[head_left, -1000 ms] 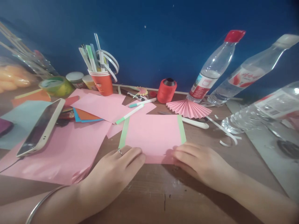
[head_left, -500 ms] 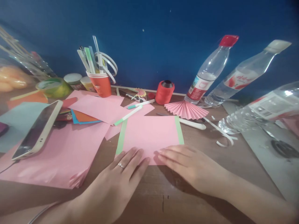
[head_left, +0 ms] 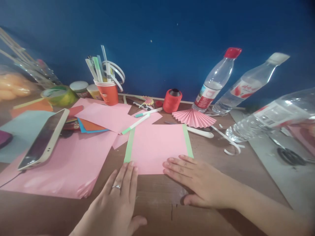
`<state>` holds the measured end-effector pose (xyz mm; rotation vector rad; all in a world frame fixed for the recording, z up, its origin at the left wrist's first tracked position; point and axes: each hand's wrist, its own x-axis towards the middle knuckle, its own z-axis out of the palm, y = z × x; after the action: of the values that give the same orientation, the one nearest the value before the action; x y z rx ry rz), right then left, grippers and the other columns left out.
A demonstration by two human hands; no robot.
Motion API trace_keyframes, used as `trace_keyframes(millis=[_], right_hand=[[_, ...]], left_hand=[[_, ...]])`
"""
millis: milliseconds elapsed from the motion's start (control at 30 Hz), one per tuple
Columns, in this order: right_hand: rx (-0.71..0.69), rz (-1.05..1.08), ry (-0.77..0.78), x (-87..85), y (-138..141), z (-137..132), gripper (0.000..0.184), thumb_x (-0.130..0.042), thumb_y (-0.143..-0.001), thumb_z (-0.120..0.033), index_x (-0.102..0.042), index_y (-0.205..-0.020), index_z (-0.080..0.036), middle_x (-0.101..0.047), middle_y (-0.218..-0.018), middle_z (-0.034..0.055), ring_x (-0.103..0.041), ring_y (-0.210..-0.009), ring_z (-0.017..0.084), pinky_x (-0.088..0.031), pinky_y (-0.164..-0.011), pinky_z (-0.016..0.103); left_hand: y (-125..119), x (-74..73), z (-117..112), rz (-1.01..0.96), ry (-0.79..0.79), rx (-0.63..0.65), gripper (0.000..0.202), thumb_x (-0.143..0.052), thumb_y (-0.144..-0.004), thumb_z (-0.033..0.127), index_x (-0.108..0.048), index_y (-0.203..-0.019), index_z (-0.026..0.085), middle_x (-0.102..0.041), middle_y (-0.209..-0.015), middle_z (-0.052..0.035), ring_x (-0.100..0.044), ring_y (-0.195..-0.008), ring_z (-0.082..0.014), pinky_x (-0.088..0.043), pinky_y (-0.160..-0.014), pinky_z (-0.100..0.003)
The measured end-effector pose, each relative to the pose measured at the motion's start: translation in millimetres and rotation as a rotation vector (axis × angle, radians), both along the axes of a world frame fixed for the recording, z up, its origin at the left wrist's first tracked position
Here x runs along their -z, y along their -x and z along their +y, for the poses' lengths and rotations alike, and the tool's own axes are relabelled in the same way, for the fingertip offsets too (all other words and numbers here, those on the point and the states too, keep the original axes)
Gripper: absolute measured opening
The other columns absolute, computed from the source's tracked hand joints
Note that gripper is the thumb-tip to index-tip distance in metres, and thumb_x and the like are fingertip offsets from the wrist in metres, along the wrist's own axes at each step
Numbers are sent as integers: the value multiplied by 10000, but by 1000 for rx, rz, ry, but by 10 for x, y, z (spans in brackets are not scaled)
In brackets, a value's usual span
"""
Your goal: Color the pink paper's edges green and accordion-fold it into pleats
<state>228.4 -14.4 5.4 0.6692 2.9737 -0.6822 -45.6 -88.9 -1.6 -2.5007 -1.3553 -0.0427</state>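
Observation:
A pink sheet of paper (head_left: pixel 157 147) with a green strip along its left and right sides lies flat in front of me. My left hand (head_left: pixel 118 193), with a ring on one finger, is stretched out with its fingertips at the sheet's lower left corner. Across the lower right corner rests my right hand (head_left: pixel 197 180), palm down and fingers extended. Neither hand grips anything. Just beyond the sheet are a pleated pink paper fan (head_left: pixel 193 118), a white-handled cutter (head_left: pixel 200 132) and a white-and-green marker (head_left: pixel 135 124).
A phone (head_left: pixel 44 139) lies on large pink paper (head_left: pixel 73 177) at left. Behind stand a red paper cup (head_left: pixel 107 93) of pens and a red thread spool (head_left: pixel 172 101). Plastic bottles (head_left: pixel 211 82) line the right, near scissors (head_left: pixel 290 156). A blue wall closes the back.
My left hand has slid left and toward me, off the sheet's middle to its corner. My right hand has shifted slightly, its thumb now showing. The view has tilted a little.

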Motion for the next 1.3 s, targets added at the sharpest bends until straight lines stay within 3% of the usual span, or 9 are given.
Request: trace_keyframes(millis=[200, 400, 567, 667, 733, 833, 967, 1133, 1300], right_hand=[[115, -98, -83, 11, -395, -94, 806, -469, -864, -561, -90, -1477, -201, -218, -1510, 93, -202, -1385, 258, -121, -1125, 530], [193, -62, -213, 59, -583, -179, 742, -471, -872, -544, -175, -1466, -212, -341, -1463, 104, -242, -1370, 284, -159, -1091, 596], [284, 47, -346, 84, -473, -222, 466, -458, -918, -401, -472, -1340, -203, -525, -1341, 94, -365, -1315, 271, -321, -1048, 525], [334, 104, -399, 29, -301, -214, 384, -525, -883, -399, -608, -1171, -158, -611, -1221, 122, -490, -1198, 271, -403, -985, 461], [340, 94, -402, -32, -161, -176, 323, -555, -865, -403, -650, -1032, -143, -643, -1111, 124, -545, -1088, 261, -449, -911, 420], [327, 62, -376, -103, 13, -86, 255, -566, -864, -368, -631, -984, -153, -653, -951, 79, -577, -922, 219, -479, -784, 334], [269, 25, -422, -72, 106, -11, 204, -519, -887, -302, -638, -973, -162, -653, -883, 58, -573, -881, 201, -449, -739, 296], [299, 36, -539, 5, 111, -37, 230, -427, -870, -147, -653, -911, -154, -646, -793, 51, -565, -801, 182, -402, -672, 280], [281, 57, -491, -41, 29, -63, 186, -463, -806, -127, -587, -677, -179, -609, -674, 14, -533, -680, 151, -354, -606, 264]], left_hand=[[-6, -5, -17, 66, 58, -44, 872, -594, -662, 673, -564, -1210, -5, -479, -1301, -268, -500, -1182, -379, -440, -965, -470], [97, -31, -4, 152, 117, -42, 817, -667, -665, 547, -519, -1256, 3, -443, -1336, -259, -476, -1210, -372, -445, -960, -470], [179, -153, 32, 183, 147, -33, 580, -633, -766, 383, -555, -1211, 20, -532, -1269, -248, -534, -1145, -355, -431, -949, -477], [171, -265, 145, 78, 188, -48, 217, -510, -859, 204, -646, -995, 102, -653, -1043, -161, -607, -984, -293, -463, -849, -432], [151, -325, 253, -2, 207, -57, 178, -461, -884, 174, -632, -861, 131, -638, -911, -109, -609, -880, -254, -476, -764, -387], [125, -353, 404, -31, 192, 12, 162, -454, -899, 178, -605, -844, 156, -600, -932, -67, -584, -891, -206, -461, -778, -332], [121, -306, 484, -16, 169, 117, 174, -444, -883, 101, -600, -864, 174, -594, -885, -35, -578, -839, -170, -449, -756, -290], [114, -254, 462, 24, 127, 147, 197, -447, -827, 33, -610, -825, 142, -591, -831, -69, -569, -812, -201, -448, -727, -320], [27, -228, 365, 7, 154, 178, 195, -433, -859, 101, -613, -804, 151, -587, -817, -75, -557, -787, -212, -451, -693, -331]])
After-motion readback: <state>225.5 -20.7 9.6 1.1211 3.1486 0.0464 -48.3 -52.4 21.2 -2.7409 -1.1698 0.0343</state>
